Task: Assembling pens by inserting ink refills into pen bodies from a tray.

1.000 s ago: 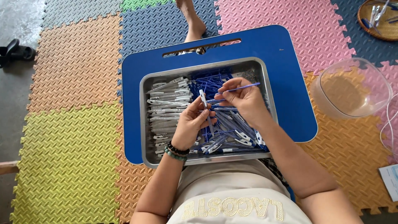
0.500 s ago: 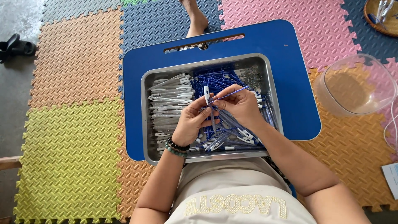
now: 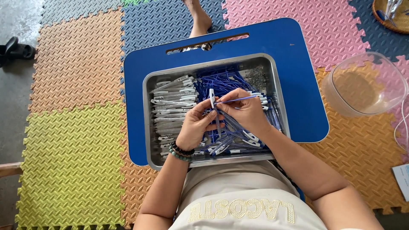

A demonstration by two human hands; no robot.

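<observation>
A metal tray (image 3: 147, 123) rests on a blue lap table (image 3: 298, 64). Its left side holds a pile of white-clipped pen barrels (image 3: 172, 106); its middle and right hold blue refills and pen parts (image 3: 232, 81). My left hand (image 3: 197, 125), with bead bracelets at the wrist, holds a pen barrel (image 3: 212, 99) upright by its white clip end. My right hand (image 3: 246, 111) pinches a thin blue refill (image 3: 236, 99), its tip meeting the barrel. Both hands hover over the tray's centre.
A clear plastic bowl (image 3: 362, 87) sits right of the lap table on coloured foam floor mats (image 3: 72, 140). A wooden dish (image 3: 390, 15) lies at top right, black sandals (image 3: 17, 50) at far left. A bare foot (image 3: 198, 17) shows beyond the table.
The refill in my right hand has swung toward the barrel in my left hand, and the two hands have drawn closer together over the tray.
</observation>
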